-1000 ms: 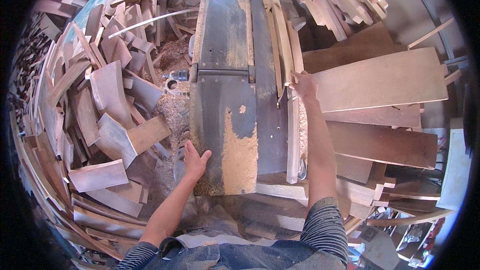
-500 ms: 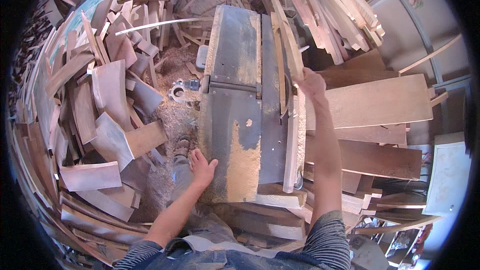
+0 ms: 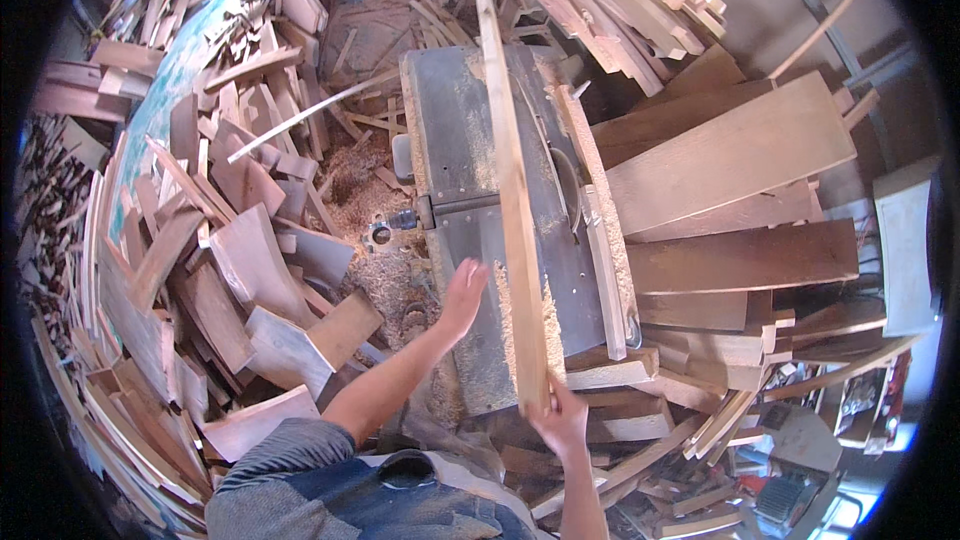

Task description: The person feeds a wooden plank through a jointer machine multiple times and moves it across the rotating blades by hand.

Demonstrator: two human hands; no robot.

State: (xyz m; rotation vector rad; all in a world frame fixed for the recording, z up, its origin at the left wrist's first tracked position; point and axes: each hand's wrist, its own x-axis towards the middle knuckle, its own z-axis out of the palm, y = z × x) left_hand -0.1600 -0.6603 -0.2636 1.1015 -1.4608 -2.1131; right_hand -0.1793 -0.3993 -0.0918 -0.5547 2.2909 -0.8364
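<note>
A long, narrow wooden strip [image 3: 518, 210] runs lengthwise over the dark metal table [image 3: 455, 130] of a woodworking machine. My right hand [image 3: 560, 420] is closed around its near end, just past the table's near edge. The strip's far end reaches beyond the far edge of the table. My left hand [image 3: 465, 295] is over the table's left part, left of the strip and apart from it, with fingers stretched out and nothing in them. Sawdust [image 3: 505, 325] lies around the strip. A curved blade [image 3: 566, 185] shows in the table's right part.
Heaped offcuts and boards [image 3: 245, 260] fill the left side. Wide planks [image 3: 730, 155] stick out right of the machine, and long timber pieces [image 3: 600, 0] are stacked at the far right. A shorter wooden bar [image 3: 605, 280] lies along the table's right edge.
My right hand has brought the strip from the machine's right side to the middle of the table and drawn back toward me. My left hand has moved forward over the table. The view has shifted.
</note>
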